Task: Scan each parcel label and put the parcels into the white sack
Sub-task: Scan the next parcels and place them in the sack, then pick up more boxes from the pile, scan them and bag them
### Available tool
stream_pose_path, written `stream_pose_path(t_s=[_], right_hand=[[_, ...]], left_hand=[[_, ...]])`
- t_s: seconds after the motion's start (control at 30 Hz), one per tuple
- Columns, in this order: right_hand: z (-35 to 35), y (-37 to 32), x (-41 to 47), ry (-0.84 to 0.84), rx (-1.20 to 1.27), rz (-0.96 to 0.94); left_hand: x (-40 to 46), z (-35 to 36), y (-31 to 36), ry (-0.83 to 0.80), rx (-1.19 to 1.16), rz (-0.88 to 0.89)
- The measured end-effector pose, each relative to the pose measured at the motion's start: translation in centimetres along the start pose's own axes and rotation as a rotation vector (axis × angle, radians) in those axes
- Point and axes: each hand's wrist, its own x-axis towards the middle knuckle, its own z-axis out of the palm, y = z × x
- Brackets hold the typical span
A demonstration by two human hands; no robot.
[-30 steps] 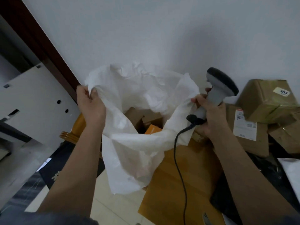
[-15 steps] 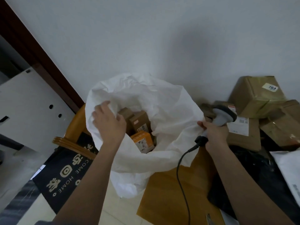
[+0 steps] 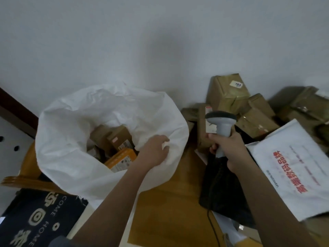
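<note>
While several parcels already lie in the white sack (image 3: 74,122), whose rim the left hand (image 3: 156,150) pinches, the right hand (image 3: 229,148) grips the scanner (image 3: 221,122); many boxes (image 3: 252,111) remain unscanned, I judge.

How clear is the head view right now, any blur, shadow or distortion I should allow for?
Head view: dim, flat light and soft focus overall; a broad grey shadow falls on the wall; wide-angle bending stretches the edges; the print on the white mailer is smeared, and the labels inside the white sack are unreadable.
</note>
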Motion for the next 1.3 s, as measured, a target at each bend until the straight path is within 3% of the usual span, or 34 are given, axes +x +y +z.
stream_pose_path(t_s=[0.1, 0.2, 0.37, 0.53, 0.67, 0.77, 0.87, 0.93, 1.1, 1.3], right_hand=[[-2.9, -0.6, -0.6, 0.018, 0.082, 0.034], [-5.9, -1.0, -0.8, 0.032, 0.114, 0.064], [-13.2, -1.1, -0.9, 0.078, 0.103, 0.033], [-21.6, -0.4, -1.4, 0.068, 0.115, 0.001], [-27.2, 0.1, -1.6, 0.071, 0.1, 0.006], [-30.6, 1.0, -1.3, 0.07, 0.053, 0.036], [-32.9, 1.5, -0.9, 0.092, 0.043, 0.073], [-34.0, 1.8, -0.8, 0.089, 0.056, 0.077], [-36.0, 2.1, -1.6, 0.067, 0.069, 0.066], [-36.8, 1.1, -2.3, 0.148, 0.157, -0.02]], left_hand=[[0.4, 0.4, 3.5, 0.334, 0.0, 0.148], [0.3, 1.9, 7.2, 0.404, -0.02, 0.289], [-0.5, 8.2, 12.9, 0.181, 0.008, 0.325], [-1.8, 15.6, 18.2, -0.19, 0.046, 0.24], [-2.9, 21.5, 21.7, -0.283, 0.109, 0.241], [-3.3, 25.4, 23.7, -0.281, -0.175, -0.01], [-2.9, 27.7, 25.9, -0.249, -0.77, -0.513], [-2.3, 28.6, 26.7, -0.251, -1.122, -0.707], [-1.4, 29.6, 27.8, -0.16, -1.322, -0.809], [-1.7, 26.8, 27.6, -0.147, -1.314, -0.658]])
